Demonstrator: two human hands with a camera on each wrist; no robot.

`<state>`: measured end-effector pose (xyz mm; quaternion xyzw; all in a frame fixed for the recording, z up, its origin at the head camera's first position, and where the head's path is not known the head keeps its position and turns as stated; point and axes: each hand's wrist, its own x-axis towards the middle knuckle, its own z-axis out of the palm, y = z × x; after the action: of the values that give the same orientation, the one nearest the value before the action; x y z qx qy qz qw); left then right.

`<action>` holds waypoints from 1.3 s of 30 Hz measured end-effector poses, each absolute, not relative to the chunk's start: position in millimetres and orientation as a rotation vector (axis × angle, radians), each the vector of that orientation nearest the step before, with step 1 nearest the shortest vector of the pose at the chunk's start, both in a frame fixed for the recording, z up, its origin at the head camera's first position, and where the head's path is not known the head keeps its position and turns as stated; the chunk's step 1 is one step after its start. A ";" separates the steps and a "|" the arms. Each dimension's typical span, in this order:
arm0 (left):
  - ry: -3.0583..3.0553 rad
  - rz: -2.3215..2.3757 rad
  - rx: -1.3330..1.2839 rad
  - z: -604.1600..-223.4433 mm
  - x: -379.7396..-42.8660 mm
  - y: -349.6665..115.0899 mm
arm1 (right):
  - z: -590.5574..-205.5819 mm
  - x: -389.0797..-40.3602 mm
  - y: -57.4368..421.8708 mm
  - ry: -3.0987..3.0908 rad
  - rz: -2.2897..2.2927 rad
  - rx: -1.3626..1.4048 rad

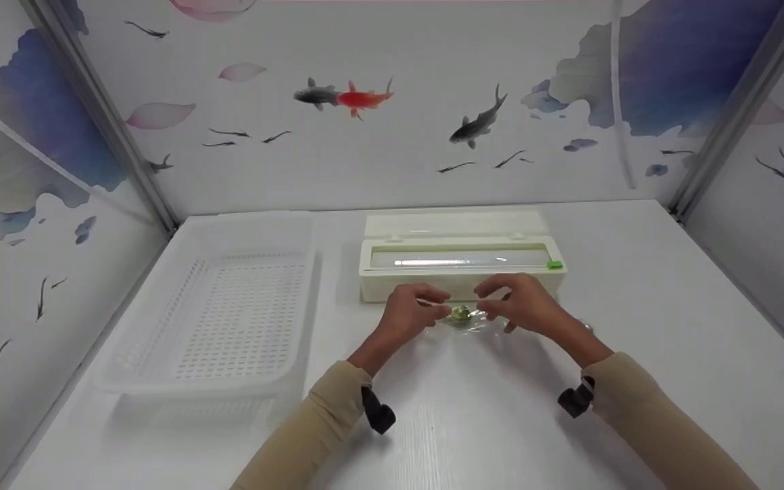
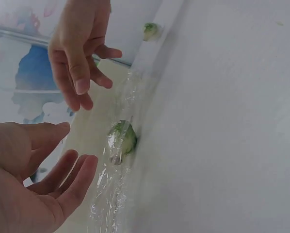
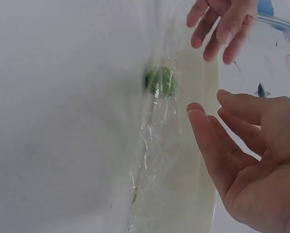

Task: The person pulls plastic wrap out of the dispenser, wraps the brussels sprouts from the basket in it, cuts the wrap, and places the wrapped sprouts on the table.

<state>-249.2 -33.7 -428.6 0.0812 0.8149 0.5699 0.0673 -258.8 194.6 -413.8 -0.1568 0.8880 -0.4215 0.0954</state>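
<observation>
A small round green vegetable, perhaps a Brussels sprout point(image 1: 461, 314), lies on the white table under crumpled clear cling film point(image 2: 128, 94), in front of a cream cling film dispenser point(image 1: 463, 284). My left hand point(image 1: 409, 313) hovers just to its left, with fingers loosely bent and nothing between them. On the other side, my right hand point(image 1: 525, 305) is held the same way, thumb and fingers apart. Both wrist views show the fingertips clear of the wrapped vegetable point(image 3: 160, 81). A second green piece point(image 2: 151, 31) sits farther right, mostly hidden behind my right wrist in the head view.
To the left stands a white perforated plastic basket point(image 1: 242, 320). The dispenser's lid point(image 1: 456, 223) is raised toward the back, and a green cutter slider point(image 1: 554, 265) sits at its right end. Printed panels point(image 1: 399, 156) enclose the table.
</observation>
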 end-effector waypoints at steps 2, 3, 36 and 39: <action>2.497 1.666 0.266 -431.5 -252.4 -28.2 | -418.4 -260.1 188.3 2.632 -1.218 -0.463; 2.522 1.638 0.275 -433.1 -254.0 -25.9 | -420.6 -260.8 185.9 2.636 -1.201 -0.465; 2.729 1.332 0.545 -453.1 -271.9 -24.3 | -426.3 -271.0 166.2 2.834 -0.882 -0.616; 2.726 1.288 0.581 -451.9 -269.7 -25.1 | -420.7 -269.9 166.6 2.778 -0.964 -0.591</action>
<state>-269.7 -25.1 -451.9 0.1891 0.8873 0.4192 0.0356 -269.9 166.6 -420.7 -0.1966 0.9239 -0.3205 0.0710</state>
